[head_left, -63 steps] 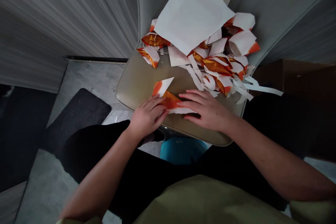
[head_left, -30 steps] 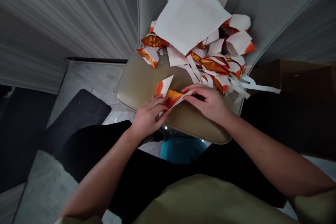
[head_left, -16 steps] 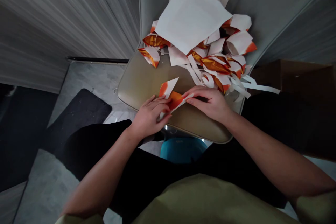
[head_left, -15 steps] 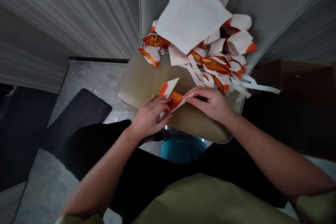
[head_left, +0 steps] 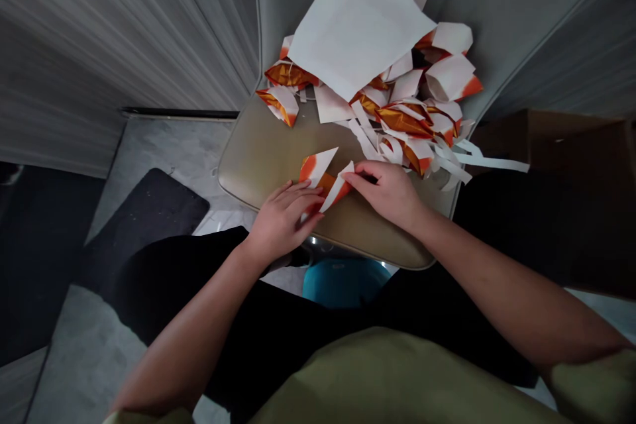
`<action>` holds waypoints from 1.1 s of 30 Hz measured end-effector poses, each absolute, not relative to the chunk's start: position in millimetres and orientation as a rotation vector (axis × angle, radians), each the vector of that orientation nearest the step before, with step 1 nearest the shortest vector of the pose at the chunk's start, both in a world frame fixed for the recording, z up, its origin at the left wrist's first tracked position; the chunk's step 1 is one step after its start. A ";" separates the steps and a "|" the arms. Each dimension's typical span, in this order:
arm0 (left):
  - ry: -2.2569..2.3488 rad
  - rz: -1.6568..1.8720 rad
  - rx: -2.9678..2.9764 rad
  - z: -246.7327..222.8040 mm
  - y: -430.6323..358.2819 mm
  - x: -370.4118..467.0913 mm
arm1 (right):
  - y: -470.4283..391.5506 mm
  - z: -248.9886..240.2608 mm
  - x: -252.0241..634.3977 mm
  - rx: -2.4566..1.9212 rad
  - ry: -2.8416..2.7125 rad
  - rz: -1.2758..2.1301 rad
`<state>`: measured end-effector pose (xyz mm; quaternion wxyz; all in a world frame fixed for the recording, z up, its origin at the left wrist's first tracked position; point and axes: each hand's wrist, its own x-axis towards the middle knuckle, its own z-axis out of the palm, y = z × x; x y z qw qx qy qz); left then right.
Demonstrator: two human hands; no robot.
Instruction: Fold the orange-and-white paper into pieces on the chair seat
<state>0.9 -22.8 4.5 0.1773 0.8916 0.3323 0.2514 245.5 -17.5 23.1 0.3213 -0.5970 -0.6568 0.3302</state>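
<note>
A sheet of white, orange and gold paper (head_left: 318, 164), partly folded, lies on the chair seat (head_left: 263, 152) near its front edge. My left hand (head_left: 283, 218) is closed on its lower left part, thumb below and fingers on top. My right hand (head_left: 392, 192) pinches the right corner between thumb and forefinger, where a narrow white flap is turned over. Beyond my hands is a pile of folded paper pieces (head_left: 405, 119), white with orange and gold. My fingers hide part of the sheet's lower edge.
A large white sheet (head_left: 360, 26) covers part of the pile against the chair back. White paper strips (head_left: 491, 158) trail off to the right. A cardboard box (head_left: 571, 136) stands at the right, and a blue stool (head_left: 342, 283) is below the seat.
My right hand has brought the paper's right corner up and to the left, so the white flap now stands steeper over the orange part. My left hand stays on the paper.
</note>
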 end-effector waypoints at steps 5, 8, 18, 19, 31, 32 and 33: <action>0.978 0.715 2.510 2.4 -23.2 1.2 | -17.6 12.4 241.4 -1.556 -1.716 0.756; 0.978 0.719 2.499 1.1 -22.8 0.9 | -22.5 10.8 243.2 -1.496 -1.674 0.615; 0.994 0.730 2.493 1.5 -23.0 2.2 | -71.3 18.5 237.2 -0.993 -2.030 0.083; 0.995 0.734 2.494 1.8 -23.0 2.3 | -72.9 17.9 235.7 -0.963 -2.046 0.070; 0.960 0.733 2.541 2.6 -19.9 2.1 | -57.3 9.3 234.9 -1.141 -2.349 0.251; 0.956 0.737 2.537 2.5 -19.4 1.6 | -57.5 8.7 234.4 -1.157 -2.358 0.259; 0.953 0.744 2.533 2.6 -19.1 1.3 | -57.7 8.1 234.0 -1.172 -2.359 0.266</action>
